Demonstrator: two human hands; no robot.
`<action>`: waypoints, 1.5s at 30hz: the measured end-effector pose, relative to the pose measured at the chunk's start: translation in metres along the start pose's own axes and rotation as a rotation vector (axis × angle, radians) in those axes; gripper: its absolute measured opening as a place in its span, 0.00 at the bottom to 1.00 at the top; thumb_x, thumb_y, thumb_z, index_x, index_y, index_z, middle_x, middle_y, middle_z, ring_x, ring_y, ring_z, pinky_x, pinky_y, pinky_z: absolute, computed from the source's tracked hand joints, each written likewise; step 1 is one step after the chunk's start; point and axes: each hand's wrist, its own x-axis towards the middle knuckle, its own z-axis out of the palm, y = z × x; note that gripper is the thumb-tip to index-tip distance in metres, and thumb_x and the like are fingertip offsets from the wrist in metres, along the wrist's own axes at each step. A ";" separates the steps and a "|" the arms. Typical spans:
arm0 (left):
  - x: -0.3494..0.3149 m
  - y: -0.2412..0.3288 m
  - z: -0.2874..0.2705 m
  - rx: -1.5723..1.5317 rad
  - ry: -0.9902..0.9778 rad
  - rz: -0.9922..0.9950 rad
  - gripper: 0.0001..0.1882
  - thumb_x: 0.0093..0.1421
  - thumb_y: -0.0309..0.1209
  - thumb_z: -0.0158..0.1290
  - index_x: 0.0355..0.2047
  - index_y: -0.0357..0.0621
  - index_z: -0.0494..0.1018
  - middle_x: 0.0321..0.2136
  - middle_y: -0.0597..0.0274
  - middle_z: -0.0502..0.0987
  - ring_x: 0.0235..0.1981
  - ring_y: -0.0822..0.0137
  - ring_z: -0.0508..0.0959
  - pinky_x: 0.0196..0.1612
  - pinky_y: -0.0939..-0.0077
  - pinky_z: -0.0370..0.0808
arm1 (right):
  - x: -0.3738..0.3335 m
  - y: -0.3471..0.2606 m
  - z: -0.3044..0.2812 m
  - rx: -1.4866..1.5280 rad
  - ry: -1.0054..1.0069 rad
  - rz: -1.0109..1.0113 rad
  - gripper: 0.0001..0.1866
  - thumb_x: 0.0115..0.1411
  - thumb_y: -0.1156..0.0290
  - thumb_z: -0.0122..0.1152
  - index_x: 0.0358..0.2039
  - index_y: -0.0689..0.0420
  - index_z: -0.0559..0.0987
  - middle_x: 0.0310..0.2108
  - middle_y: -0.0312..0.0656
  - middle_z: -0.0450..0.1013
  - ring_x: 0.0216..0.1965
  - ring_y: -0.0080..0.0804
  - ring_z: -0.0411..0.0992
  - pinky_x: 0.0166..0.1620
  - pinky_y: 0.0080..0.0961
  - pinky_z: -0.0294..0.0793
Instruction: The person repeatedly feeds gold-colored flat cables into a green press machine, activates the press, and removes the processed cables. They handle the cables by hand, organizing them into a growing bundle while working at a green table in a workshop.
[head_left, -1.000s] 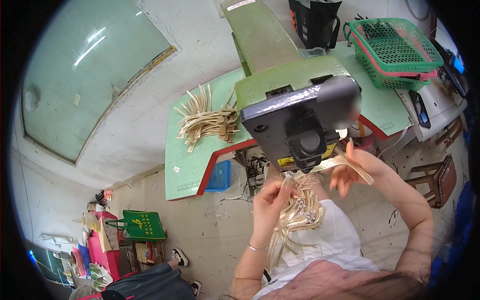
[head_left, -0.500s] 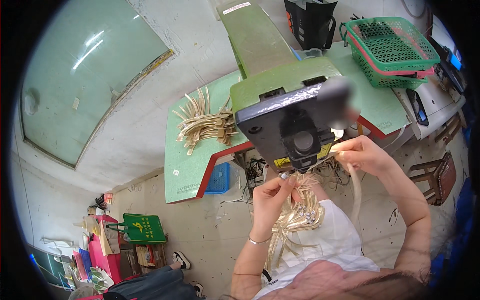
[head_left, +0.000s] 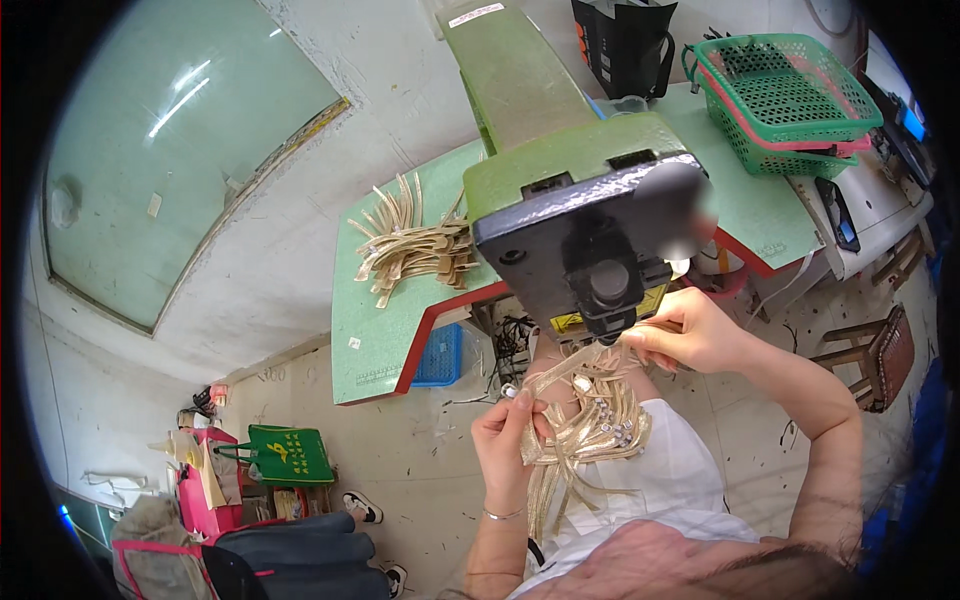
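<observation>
A gold strap (head_left: 570,369) stretches between my two hands, just below the black head of a green machine (head_left: 610,285). My left hand (head_left: 505,440) pinches the strap's end, where a small shiny piece, perhaps a buckle, shows at the fingertips. Fingers of my right hand (head_left: 695,335) close on the other end, right beside the machine's lower tip. On my lap, over white clothing, lies a bundle of gold straps (head_left: 590,430) with small silvery buckles among them. Part of the strap's far end is hidden in my right hand.
More gold straps (head_left: 415,245) are heaped on the green, red-edged table (head_left: 365,340) at left. Stacked green and pink baskets (head_left: 790,90) stand at the far right, near a phone (head_left: 837,215). A stool (head_left: 875,360) is at right; a person (head_left: 290,555) is at lower left.
My left hand has moved left and nearer to me, and my right hand slightly nearer. The strap is now drawn out between them. The person at lower left has come further into view.
</observation>
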 end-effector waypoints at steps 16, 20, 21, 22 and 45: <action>0.040 0.027 0.039 0.968 -0.281 0.538 0.04 0.54 0.23 0.55 0.31 0.36 0.75 0.29 0.61 0.77 0.31 0.72 0.73 0.36 0.80 0.69 | 0.015 0.008 0.012 -0.224 0.176 -0.204 0.13 0.53 0.66 0.62 0.24 0.65 0.79 0.18 0.39 0.75 0.20 0.14 0.67 0.25 0.20 0.69; 0.045 0.025 0.044 0.712 -0.356 0.228 0.04 0.55 0.25 0.56 0.27 0.35 0.76 0.21 0.63 0.76 0.24 0.77 0.72 0.29 0.84 0.67 | 0.022 -0.005 -0.001 -0.292 -0.013 0.067 0.15 0.53 0.63 0.62 0.22 0.64 0.78 0.15 0.38 0.72 0.17 0.17 0.67 0.23 0.19 0.67; 0.044 0.021 0.045 0.558 -0.337 0.149 0.05 0.55 0.26 0.56 0.26 0.35 0.76 0.20 0.64 0.76 0.23 0.78 0.72 0.28 0.85 0.67 | 0.021 -0.010 -0.007 -0.252 -0.081 0.212 0.15 0.53 0.63 0.62 0.22 0.64 0.78 0.14 0.37 0.72 0.16 0.18 0.67 0.22 0.18 0.67; 0.042 0.019 0.045 0.404 -0.315 0.070 0.06 0.56 0.26 0.56 0.26 0.35 0.76 0.19 0.64 0.76 0.22 0.78 0.72 0.27 0.86 0.66 | 0.019 -0.015 -0.012 -0.195 -0.152 0.248 0.15 0.53 0.62 0.63 0.21 0.62 0.78 0.13 0.34 0.69 0.14 0.17 0.64 0.20 0.17 0.63; 0.238 0.140 -0.051 0.601 -0.122 0.046 0.18 0.57 0.38 0.52 0.36 0.32 0.76 0.23 0.63 0.74 0.27 0.72 0.73 0.30 0.74 0.69 | -0.003 0.160 0.099 -0.386 -0.095 -0.091 0.09 0.51 0.72 0.59 0.34 0.57 0.79 0.33 0.44 0.73 0.37 0.38 0.70 0.41 0.32 0.69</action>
